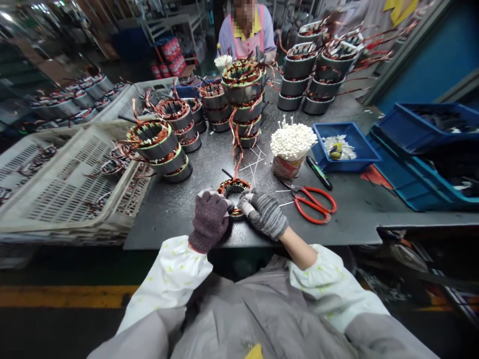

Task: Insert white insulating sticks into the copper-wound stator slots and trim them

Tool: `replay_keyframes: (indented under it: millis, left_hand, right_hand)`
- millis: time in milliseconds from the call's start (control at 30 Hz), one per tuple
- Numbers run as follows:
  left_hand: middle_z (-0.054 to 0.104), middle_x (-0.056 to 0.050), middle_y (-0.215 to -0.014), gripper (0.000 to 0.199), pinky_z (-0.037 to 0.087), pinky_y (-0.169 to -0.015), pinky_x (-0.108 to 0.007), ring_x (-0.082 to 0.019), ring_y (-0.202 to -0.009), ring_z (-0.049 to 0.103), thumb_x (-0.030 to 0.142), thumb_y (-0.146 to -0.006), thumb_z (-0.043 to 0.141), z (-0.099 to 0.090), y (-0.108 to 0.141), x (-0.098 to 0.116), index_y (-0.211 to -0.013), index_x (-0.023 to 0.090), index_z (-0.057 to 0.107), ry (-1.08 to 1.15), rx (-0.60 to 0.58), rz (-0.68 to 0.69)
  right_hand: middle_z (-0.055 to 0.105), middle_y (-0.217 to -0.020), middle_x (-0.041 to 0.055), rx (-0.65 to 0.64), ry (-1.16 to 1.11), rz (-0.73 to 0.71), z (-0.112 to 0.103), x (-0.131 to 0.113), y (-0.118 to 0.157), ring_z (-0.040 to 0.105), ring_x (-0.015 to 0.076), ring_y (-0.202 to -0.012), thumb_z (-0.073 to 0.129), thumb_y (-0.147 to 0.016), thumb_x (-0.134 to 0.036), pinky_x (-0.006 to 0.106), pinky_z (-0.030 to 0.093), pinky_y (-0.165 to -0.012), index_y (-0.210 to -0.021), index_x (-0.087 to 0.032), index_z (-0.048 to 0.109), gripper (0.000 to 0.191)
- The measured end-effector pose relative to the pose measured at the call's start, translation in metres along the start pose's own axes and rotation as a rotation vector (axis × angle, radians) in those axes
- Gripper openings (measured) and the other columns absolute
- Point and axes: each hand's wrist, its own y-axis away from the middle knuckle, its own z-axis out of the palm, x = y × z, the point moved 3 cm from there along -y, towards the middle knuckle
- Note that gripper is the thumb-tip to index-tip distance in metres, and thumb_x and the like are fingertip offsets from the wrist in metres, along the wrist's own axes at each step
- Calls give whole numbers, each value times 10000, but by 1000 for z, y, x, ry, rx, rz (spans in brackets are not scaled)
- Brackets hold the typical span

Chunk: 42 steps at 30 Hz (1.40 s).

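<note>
A ring-shaped stator with copper windings (236, 213) lies on the dark metal table near its front edge, orange wires and a black lead rising from its far side. My left hand (210, 219), in a dark purple knit glove, is closed on the ring's left side. On the right side, my right hand (264, 212), in a grey knit glove with pale fingertips, has its fingers curled onto the rim. Both hands hide parts of the ring, and whether the fingertips pinch anything small is too fine to tell.
Red-handled scissors (314, 203), a black cutter (319, 173), a tub of white sticks (293, 144) and a blue bin (346, 164) are right. Stator stacks (160, 149) stand behind and left, beside pale crates (71, 184). A person (247, 30) is across the table (209, 159).
</note>
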Motion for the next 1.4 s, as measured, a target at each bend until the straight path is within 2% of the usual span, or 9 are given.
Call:
replay_keyframes:
  millis: [133,300,533,633,767,900,967,1133,1400]
  left_hand:
    - [694,-94,-1138,249,425,-1076,-531,-301,-1243,546,166,-796,508,-2,-5,2,-968,218,681,211,43,127]
    - [686,-73,-1251,350,384,-1174,-518,-230,-1338,533,112,-910,425,-7,1,1,-1182,222,616,431,42,205]
    - [678,-54,-1295,380,375,-1195,-525,-222,-1351,537,112,-940,446,-13,1,-6,-1274,246,568,490,-2,237]
    - [676,-70,-1282,366,396,-1178,-525,-242,-1359,532,118,-929,457,-19,-1,2,-1256,229,577,384,-41,248]
    - [698,-95,-1225,319,380,-1182,-558,-286,-1336,550,159,-921,524,-25,-5,11,-1228,192,601,204,-43,234]
    - [715,-62,-1190,237,407,-1174,-511,-245,-1286,591,179,-962,542,-15,-3,13,-1186,220,610,237,-29,241]
    - [717,-60,-1185,225,423,-1156,-494,-238,-1266,602,199,-974,551,-7,0,15,-1189,223,610,253,8,180]
    - [670,-114,-1309,318,410,-1163,-483,-250,-1362,529,188,-978,532,2,6,30,-1294,183,574,206,99,33]
    - [690,-112,-1202,311,429,-1110,-490,-281,-1265,578,190,-971,512,3,0,26,-1256,208,635,117,-93,61]
  right_hand:
    - [709,-902,60,-79,-155,-102,-9,12,-13,662,208,-868,489,-949,-236,368,534,-865,-827,-202,672,222]
    - [716,-1135,68,-73,-348,-145,-23,23,-9,677,198,-1060,576,-927,-279,359,546,-939,-1013,-209,700,166]
    - [721,-876,56,730,-42,84,-106,63,5,681,208,-866,622,-889,-295,399,561,-873,-863,-217,689,107]
    - [718,-1022,88,856,98,126,-130,73,-14,661,246,-975,693,-817,-324,450,548,-934,-958,-213,707,180]
    - [716,-1021,77,803,67,56,-143,69,-34,659,248,-1019,700,-822,-309,463,544,-974,-913,-221,726,129]
    - [736,-892,9,865,-306,10,-137,42,-6,672,145,-673,654,-913,-332,349,617,-694,-953,-240,689,105]
    - [751,-935,12,747,-463,-3,-122,24,16,686,131,-632,651,-936,-306,307,611,-612,-989,-246,674,83]
    - [753,-1075,88,130,-368,-217,-67,-20,72,750,188,-943,569,-958,-197,323,626,-797,-1028,-242,677,136]
    - [753,-1048,87,63,-262,-227,-35,-26,105,743,171,-915,463,-978,-184,307,617,-811,-1010,-241,630,179]
